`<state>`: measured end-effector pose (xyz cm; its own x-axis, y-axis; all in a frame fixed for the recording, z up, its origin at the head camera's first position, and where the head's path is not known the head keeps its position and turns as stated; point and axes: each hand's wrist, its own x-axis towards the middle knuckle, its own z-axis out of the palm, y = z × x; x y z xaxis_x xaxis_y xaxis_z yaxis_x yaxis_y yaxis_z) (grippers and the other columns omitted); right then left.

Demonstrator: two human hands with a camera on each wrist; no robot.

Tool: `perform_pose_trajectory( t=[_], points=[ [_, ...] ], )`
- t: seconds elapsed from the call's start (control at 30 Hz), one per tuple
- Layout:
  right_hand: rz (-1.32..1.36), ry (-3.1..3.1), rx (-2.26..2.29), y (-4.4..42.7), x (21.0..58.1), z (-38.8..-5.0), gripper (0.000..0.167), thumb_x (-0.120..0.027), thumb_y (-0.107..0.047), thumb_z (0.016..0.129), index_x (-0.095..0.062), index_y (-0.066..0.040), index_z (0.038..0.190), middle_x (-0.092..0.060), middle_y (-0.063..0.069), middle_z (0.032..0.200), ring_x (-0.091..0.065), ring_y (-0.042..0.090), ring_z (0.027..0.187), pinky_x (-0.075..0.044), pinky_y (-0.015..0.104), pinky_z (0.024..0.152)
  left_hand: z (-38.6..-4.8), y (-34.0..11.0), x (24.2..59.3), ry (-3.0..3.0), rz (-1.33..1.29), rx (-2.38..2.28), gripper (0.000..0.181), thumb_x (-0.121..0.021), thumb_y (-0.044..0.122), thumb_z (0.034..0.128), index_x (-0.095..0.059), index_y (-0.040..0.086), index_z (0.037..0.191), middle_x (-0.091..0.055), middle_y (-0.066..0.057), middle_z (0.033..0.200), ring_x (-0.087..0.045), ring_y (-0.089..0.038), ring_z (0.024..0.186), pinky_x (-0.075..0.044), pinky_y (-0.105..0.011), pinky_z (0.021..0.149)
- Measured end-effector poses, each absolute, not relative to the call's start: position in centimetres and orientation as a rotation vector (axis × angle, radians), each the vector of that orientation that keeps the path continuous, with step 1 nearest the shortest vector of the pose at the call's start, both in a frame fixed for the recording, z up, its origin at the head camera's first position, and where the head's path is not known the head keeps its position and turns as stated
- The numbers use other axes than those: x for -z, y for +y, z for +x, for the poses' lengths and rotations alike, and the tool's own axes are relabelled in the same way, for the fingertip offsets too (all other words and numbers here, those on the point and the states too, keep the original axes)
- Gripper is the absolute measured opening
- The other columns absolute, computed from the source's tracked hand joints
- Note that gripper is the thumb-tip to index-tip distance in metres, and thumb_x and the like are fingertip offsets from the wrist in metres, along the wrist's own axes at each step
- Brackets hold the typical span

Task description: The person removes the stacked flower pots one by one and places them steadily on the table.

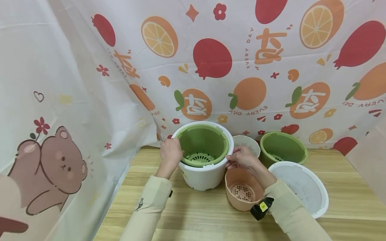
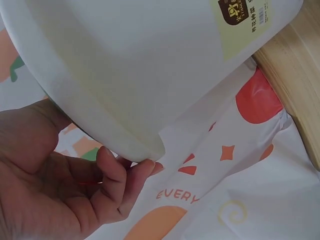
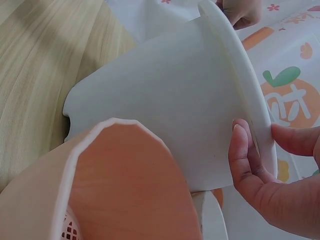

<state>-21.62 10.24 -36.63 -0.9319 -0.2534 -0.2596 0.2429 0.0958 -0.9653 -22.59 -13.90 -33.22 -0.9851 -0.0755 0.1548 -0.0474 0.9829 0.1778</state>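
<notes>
A large white flower pot (image 1: 201,179) stands on the table with a green pot (image 1: 202,140) nested inside it. My left hand (image 1: 171,152) grips the white rim on its left side; in the left wrist view the fingers curl under the rim's edge. On the opposite side my right hand (image 1: 243,157) pinches the same rim between thumb and fingers, as the right wrist view shows. Just below the right hand sits an orange-pink pot (image 1: 243,205) with a perforated bottom. A label (image 2: 247,25) shows on the white pot's side.
Behind the right hand stands a smaller whitish pot (image 1: 248,142). Further right are another green pot (image 1: 283,147) and a tilted white pot (image 1: 307,187), partly behind the right forearm. A fruit-printed cloth (image 1: 268,33) hangs behind the wooden table (image 1: 187,214).
</notes>
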Motion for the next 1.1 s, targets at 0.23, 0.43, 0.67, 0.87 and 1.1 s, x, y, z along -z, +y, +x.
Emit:
perform_pose_trajectory(
  t=[0.23,0.43,0.67,0.87,1.1],
  points=[
    [-0.011,2.018,1.904,10.3,36.9,-21.6,0.014,-0.055,0.008,0.086,-0.045,0.014,0.094,-0.06,0.014,0.065,-0.061,0.017,0.055,-0.058,0.029,0.057,-22.7,-14.2,33.1,-2.959,0.053,0.284,0.027,-0.078,0.017,0.0697,-0.066,-0.005,0.077,-0.064,-0.019,0.078,-0.059,-0.036,0.078,-0.05,-0.046,0.075],
    [-0.021,1.999,1.92,10.3,37.0,-21.6,0.014,-0.054,0.008,0.086,-0.045,0.014,0.094,-0.06,0.014,0.065,-0.061,0.017,0.055,-0.058,0.028,0.057,-22.7,-14.5,33.0,-2.956,0.045,0.331,0.028,-0.078,0.018,0.0709,-0.066,-0.006,0.079,-0.064,-0.018,0.078,-0.06,-0.036,0.078,-0.05,-0.046,0.074],
    [-0.014,1.967,1.94,10.3,37.0,-21.5,0.012,-0.053,0.008,0.086,-0.044,0.013,0.093,-0.06,0.014,0.065,-0.06,0.017,0.055,-0.058,0.027,0.056,-22.6,-15.1,32.9,-2.952,0.061,0.414,0.032,-0.078,0.018,0.0696,-0.064,-0.008,0.081,-0.064,-0.021,0.079,-0.059,-0.037,0.079,-0.052,-0.047,0.073],
    [-0.01,1.944,1.957,10.4,36.9,-21.5,0.011,-0.052,0.008,0.087,-0.045,0.014,0.092,-0.06,0.015,0.064,-0.06,0.017,0.055,-0.058,0.027,0.056,-22.5,-15.4,32.7,-2.936,0.078,0.507,0.032,-0.077,0.015,0.0692,-0.063,-0.01,0.082,-0.063,-0.022,0.079,-0.06,-0.038,0.079,-0.052,-0.046,0.071],
    [-0.003,1.968,1.948,10.2,36.9,-21.6,0.011,-0.053,0.008,0.087,-0.046,0.016,0.092,-0.06,0.015,0.063,-0.061,0.017,0.054,-0.058,0.027,0.055,-22.6,-15.6,32.7,-2.951,0.114,0.561,0.031,-0.076,0.016,0.071,-0.063,-0.011,0.079,-0.06,-0.023,0.08,-0.055,-0.038,0.084,-0.049,-0.047,0.077]
  ],
)
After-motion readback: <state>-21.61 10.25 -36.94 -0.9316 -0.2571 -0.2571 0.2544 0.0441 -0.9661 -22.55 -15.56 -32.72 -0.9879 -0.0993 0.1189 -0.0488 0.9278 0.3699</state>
